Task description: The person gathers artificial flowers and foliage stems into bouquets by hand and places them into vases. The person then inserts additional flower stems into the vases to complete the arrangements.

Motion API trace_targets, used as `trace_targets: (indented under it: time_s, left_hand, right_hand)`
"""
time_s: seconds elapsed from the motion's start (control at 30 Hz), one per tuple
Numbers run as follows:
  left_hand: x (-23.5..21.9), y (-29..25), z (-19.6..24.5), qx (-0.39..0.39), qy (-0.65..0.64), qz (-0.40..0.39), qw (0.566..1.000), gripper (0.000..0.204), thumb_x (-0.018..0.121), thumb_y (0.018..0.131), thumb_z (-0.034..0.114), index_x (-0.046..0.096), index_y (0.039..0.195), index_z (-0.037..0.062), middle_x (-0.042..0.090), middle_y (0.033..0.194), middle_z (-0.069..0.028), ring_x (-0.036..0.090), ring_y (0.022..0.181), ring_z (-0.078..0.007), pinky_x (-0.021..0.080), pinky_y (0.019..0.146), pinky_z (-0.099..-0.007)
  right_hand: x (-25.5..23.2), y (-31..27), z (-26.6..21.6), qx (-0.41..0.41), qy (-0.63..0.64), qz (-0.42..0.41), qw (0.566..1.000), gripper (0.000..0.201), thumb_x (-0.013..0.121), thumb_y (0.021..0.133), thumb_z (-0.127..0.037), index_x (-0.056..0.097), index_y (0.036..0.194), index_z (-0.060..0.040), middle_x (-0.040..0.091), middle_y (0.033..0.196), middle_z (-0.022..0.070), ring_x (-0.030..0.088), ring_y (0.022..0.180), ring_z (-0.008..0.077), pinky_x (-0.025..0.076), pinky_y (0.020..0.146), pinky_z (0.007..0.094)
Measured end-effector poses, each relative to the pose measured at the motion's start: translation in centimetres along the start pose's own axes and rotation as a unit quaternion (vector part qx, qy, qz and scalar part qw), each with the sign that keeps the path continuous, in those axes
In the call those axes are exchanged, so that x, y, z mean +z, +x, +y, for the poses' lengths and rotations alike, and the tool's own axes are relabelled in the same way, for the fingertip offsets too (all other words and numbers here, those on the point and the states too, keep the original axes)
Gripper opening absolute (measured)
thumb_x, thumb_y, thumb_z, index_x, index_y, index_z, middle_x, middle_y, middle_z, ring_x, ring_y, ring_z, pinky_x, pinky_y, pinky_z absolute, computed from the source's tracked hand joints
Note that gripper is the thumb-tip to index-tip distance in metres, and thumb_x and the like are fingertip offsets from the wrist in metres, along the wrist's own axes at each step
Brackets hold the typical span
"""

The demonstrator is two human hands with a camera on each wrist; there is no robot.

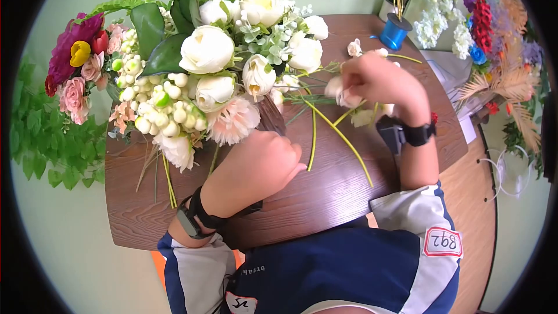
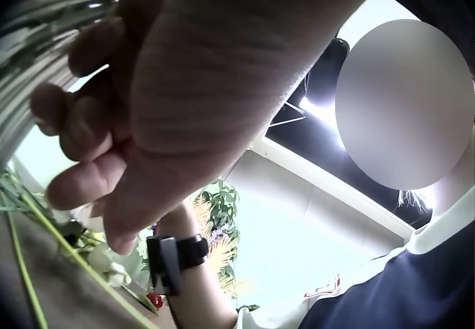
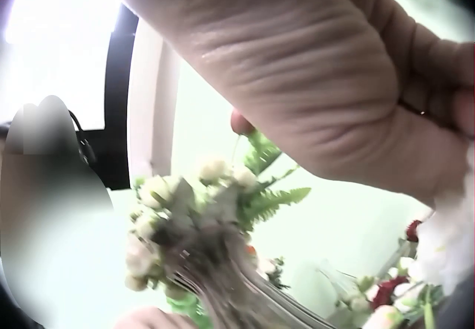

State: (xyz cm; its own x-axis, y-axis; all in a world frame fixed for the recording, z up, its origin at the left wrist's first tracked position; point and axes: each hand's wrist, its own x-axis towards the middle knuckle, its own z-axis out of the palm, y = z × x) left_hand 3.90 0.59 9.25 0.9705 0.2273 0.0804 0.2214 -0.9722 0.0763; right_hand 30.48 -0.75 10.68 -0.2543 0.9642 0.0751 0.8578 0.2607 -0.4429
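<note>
Pale green wall with trailing ivy fills the left of my feed, then the brown wooden table begins. Over its left part spreads the big arrangement of white and pink blooms. Below it I have the left hand, fingers bent beside the dark ribbed base; whether they grip it I cannot tell. Loose yellow-green stems lie between the hands. Further right, over the tabletop, my right hand pinches the pale flower. It looks artificial: I'd judge it light, its petals soft and easily crushed, so I'd favour a hold low down, where it should be stiffer. Beyond sit a blue spool and colourful flowers.
</note>
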Motion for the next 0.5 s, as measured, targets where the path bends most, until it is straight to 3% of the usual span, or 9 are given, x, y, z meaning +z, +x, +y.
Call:
trace_targets:
  time_s: [0.1,0.13,0.17,0.27,0.3,0.37,0.43,0.47,0.5]
  left_hand:
    - [0.2,0.5,-0.1,-0.004,-0.002,0.052,0.999,0.025,0.063,0.077,0.027,0.051,0.075,0.0051,0.053,0.063,-0.0077,0.056,0.060,-0.0257,0.044,0.052,-0.0359]
    - [0.5,0.9,0.1,-0.021,-0.048,0.129,0.990,0.023,0.065,0.075,0.022,0.050,0.075,0.0053,0.051,0.063,-0.0070,0.054,0.058,-0.0253,0.043,0.051,-0.0355]
    - [0.6,1.2,0.2,-0.038,-0.094,0.205,0.974,0.021,0.066,0.074,0.018,0.049,0.076,0.0055,0.050,0.062,-0.0063,0.053,0.057,-0.0249,0.042,0.050,-0.0350]
    - [0.6,1.5,0.4,-0.072,-0.190,0.238,0.950,0.028,0.067,0.068,0.008,0.045,0.084,0.0042,0.048,0.076,-0.0110,0.051,0.065,-0.0263,0.042,0.057,-0.0334]
    - [0.6,1.6,0.3,-0.084,-0.234,0.262,0.932,0.032,0.067,0.067,0.007,0.042,0.087,0.0025,0.047,0.085,-0.0147,0.050,0.072,-0.0295,0.043,0.065,-0.0349]
    - [0.7,1.9,0.9,-0.070,-0.271,0.306,0.910,0.041,0.069,0.062,0.005,0.042,0.092,0.0013,0.043,0.087,-0.0155,0.048,0.071,-0.0283,0.042,0.064,-0.0341]
    - [1.3,2.2,1.4,-0.147,-0.599,0.243,0.748,0.049,0.068,0.063,0.005,0.042,0.104,-0.0010,0.045,0.094,-0.0177,0.050,0.074,-0.0268,0.043,0.065,-0.0342]
    - [1.7,2.4,-0.8,0.027,-0.266,0.271,0.925,0.056,0.066,0.066,0.005,0.041,0.117,-0.0017,0.051,0.091,-0.0163,0.053,0.068,-0.0246,0.045,0.064,-0.0325]
    - [1.8,2.3,-0.8,0.029,-0.266,0.270,0.925,0.056,0.066,0.066,0.005,0.041,0.117,-0.0017,0.051,0.091,-0.0163,0.053,0.068,-0.0246,0.045,0.064,-0.0325]
  right_hand:
    - [-3.6,-2.8,-3.2,-0.026,0.140,-0.040,0.989,0.005,0.058,0.068,0.005,0.058,0.070,0.0004,0.059,0.065,0.0068,0.059,0.060,0.0149,0.044,0.052,0.0261]
    - [-3.8,-3.2,-3.5,-0.162,0.128,0.029,0.978,0.005,0.057,0.069,0.006,0.057,0.068,0.0004,0.057,0.065,0.0049,0.056,0.057,0.0120,0.041,0.050,0.0226]
    - [-3.6,-3.5,-3.9,-0.162,0.128,0.029,0.978,0.005,0.057,0.069,0.006,0.057,0.068,0.0004,0.057,0.065,0.0049,0.056,0.057,0.0120,0.041,0.050,0.0226]
    - [-2.6,-3.9,-5.4,-0.239,0.270,0.175,0.916,0.009,0.054,0.074,0.007,0.057,0.068,0.0015,0.054,0.065,0.0045,0.051,0.054,0.0097,0.039,0.049,0.0204]
    - [-2.5,-3.8,-5.8,-0.250,0.267,0.176,0.914,0.009,0.055,0.075,0.007,0.057,0.068,0.0011,0.054,0.066,0.0046,0.051,0.054,0.0097,0.039,0.048,0.0207]
    - [-1.8,-3.2,-6.4,-0.293,0.286,0.149,0.900,0.010,0.057,0.076,0.006,0.057,0.067,0.0010,0.054,0.068,0.0047,0.051,0.054,0.0092,0.039,0.048,0.0202]
    - [-0.7,-2.7,-6.5,-0.304,0.322,0.145,0.885,0.008,0.058,0.077,0.006,0.057,0.070,0.0009,0.055,0.071,0.0045,0.052,0.057,0.0086,0.039,0.049,0.0200]
    - [0.0,-2.4,-6.8,-0.299,0.388,0.155,0.858,0.008,0.057,0.078,0.006,0.058,0.072,0.0008,0.055,0.073,0.0042,0.052,0.059,0.0082,0.039,0.050,0.0198]
    - [0.3,-2.3,-6.9,-0.292,0.451,0.164,0.827,0.007,0.057,0.079,0.007,0.058,0.075,0.0007,0.056,0.074,0.0039,0.053,0.061,0.0078,0.039,0.051,0.0196]
